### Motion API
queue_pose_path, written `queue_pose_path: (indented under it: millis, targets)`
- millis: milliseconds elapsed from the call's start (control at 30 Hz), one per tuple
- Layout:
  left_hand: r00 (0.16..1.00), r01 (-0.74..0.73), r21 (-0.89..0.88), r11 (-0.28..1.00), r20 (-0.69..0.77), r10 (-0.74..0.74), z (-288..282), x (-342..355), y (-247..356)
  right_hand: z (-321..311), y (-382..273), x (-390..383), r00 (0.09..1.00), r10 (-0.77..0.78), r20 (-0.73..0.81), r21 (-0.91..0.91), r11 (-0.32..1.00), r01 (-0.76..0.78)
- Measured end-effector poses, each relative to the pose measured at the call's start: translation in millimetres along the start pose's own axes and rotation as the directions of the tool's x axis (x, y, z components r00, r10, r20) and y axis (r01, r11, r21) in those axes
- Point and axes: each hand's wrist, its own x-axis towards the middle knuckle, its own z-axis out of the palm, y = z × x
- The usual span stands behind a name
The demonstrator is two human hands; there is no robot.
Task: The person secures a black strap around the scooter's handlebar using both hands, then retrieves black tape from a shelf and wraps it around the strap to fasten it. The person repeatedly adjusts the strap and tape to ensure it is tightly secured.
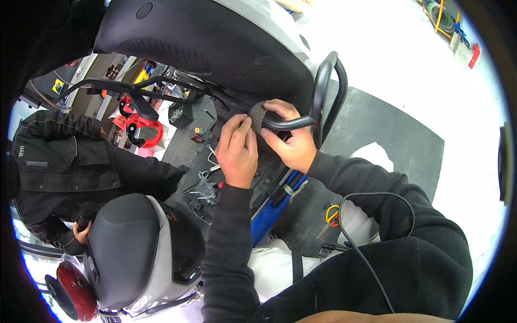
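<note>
My left hand (237, 151) and my right hand (288, 141) meet at the end of a black curved metal grab rail (323, 91) of a scooter. Both hands pinch a small dark textured rubber pad (257, 114) wrapped over the rail's end, just below the black scooter seat (194, 37). My right thumb and fingers press the pad from the right, my left fingertips from the left. Under my hands lie loose tools and a blue part (272, 210) on a dark mat.
Another person in a black jacket (64, 161) crouches at the left beside a second scooter's seat (121, 242). A red hook-shaped part (146, 129), a black tube frame (118, 86), yellow-handled pliers (329, 215) and a black cable (371, 258) lie around. The white floor (409, 64) spreads at the upper right.
</note>
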Motion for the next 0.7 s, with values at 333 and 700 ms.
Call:
queue_pose_path:
  millis: [333,700]
  targets:
    - [0.991,-0.003,-0.195,0.981,0.134,0.03,-18,12,12,-13,-10,-9,0.992,0.11,0.063,0.135,0.984,-0.117]
    - [0.937,-0.017,-0.077,0.997,0.347,0.043,-25,37,9,-10,-13,-15,0.976,0.207,0.075,0.161,0.963,-0.216]
